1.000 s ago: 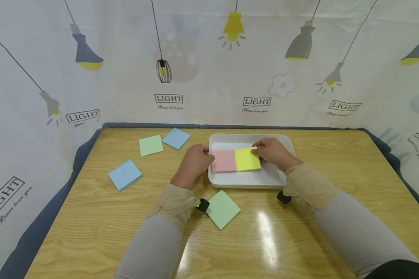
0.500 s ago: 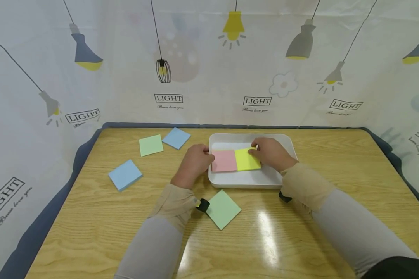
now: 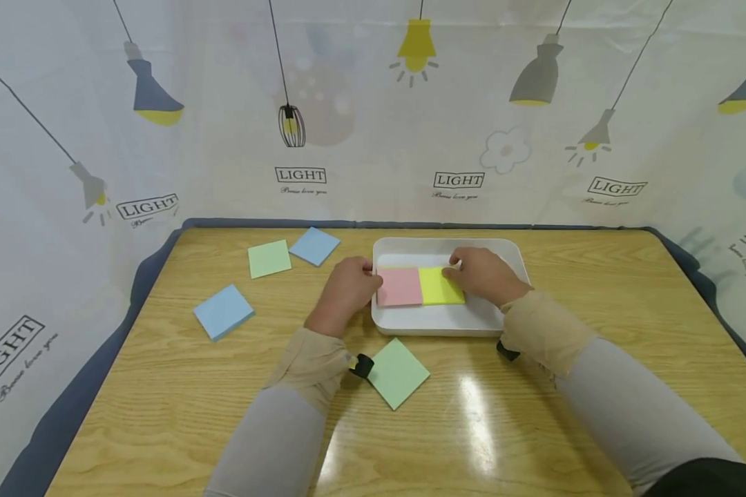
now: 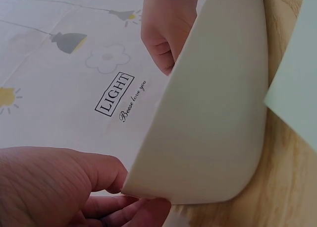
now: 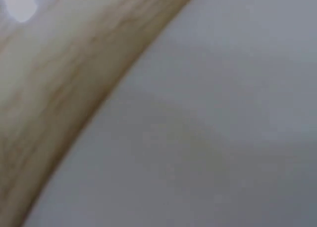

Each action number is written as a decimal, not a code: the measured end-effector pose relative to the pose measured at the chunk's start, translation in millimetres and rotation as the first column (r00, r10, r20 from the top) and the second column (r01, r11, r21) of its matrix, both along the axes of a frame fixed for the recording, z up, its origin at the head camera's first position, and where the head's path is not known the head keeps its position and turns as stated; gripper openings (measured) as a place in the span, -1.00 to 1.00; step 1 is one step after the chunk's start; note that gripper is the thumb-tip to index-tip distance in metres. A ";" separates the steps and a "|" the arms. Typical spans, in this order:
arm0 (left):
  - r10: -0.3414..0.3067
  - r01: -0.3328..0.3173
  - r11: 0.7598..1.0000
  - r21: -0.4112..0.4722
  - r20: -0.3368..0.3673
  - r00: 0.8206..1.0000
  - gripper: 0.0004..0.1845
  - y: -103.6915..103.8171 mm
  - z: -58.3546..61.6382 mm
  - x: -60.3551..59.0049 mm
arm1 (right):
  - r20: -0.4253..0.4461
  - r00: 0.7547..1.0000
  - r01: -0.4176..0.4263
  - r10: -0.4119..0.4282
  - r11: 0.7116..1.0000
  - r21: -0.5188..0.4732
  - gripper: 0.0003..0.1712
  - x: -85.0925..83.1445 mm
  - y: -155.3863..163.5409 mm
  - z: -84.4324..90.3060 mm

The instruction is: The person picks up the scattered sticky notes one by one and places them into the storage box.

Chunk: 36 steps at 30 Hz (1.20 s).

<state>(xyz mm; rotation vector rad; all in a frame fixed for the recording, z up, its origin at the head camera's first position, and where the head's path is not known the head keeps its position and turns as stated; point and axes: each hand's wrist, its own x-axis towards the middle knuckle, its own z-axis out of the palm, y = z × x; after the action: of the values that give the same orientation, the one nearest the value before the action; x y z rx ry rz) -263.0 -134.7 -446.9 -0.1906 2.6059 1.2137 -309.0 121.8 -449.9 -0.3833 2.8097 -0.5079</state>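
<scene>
- My left hand [image 3: 343,290] grips the white tray [image 3: 438,319] at its 9 o'clock rim, steadying it.
- My right hand [image 3: 481,275] pinches the yellow pad [image 3: 438,286], seating it in the tray flush against the pink pad [image 3: 399,287].

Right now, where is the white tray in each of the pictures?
Head view: the white tray sits on the table, middle right, with pink and yellow note pads inside.
Left wrist view: the white tray fills the middle, seen from outside its wall.
Right wrist view: the pale blurred surface is probably the tray, too close to be sure.
Shared landmark: the wooden table.
</scene>
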 end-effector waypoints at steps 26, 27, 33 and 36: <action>0.004 -0.004 1.000 -0.010 -0.005 1.000 -0.67 9.4 -4.8 -1.7 | -0.029 0.951 0.268 -0.308 0.866 -0.422 -0.33 66.4 65.6 47.4; 0.008 -0.008 1.000 -0.009 -0.007 1.000 -0.67 8.1 -5.6 -2.1 | -0.037 0.944 0.283 -0.329 0.859 -0.428 -0.31 65.8 70.0 48.0; 0.018 -0.018 1.000 0.003 -0.007 1.000 -0.66 3.0 -6.8 -2.3 | -0.019 0.899 0.388 -0.438 0.814 -0.432 -0.25 58.9 93.3 37.4; 0.016 -0.016 1.000 -0.002 0.007 1.000 -0.64 3.5 -5.1 -2.2 | 0.032 0.906 0.399 -0.423 0.824 -0.401 -0.20 55.2 97.8 28.1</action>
<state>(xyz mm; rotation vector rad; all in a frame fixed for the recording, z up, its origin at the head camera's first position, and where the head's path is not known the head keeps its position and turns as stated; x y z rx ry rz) -265.2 -131.2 -452.1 -0.2168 2.6042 1.2138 -253.8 219.6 -421.7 0.1561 2.8332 -1.1946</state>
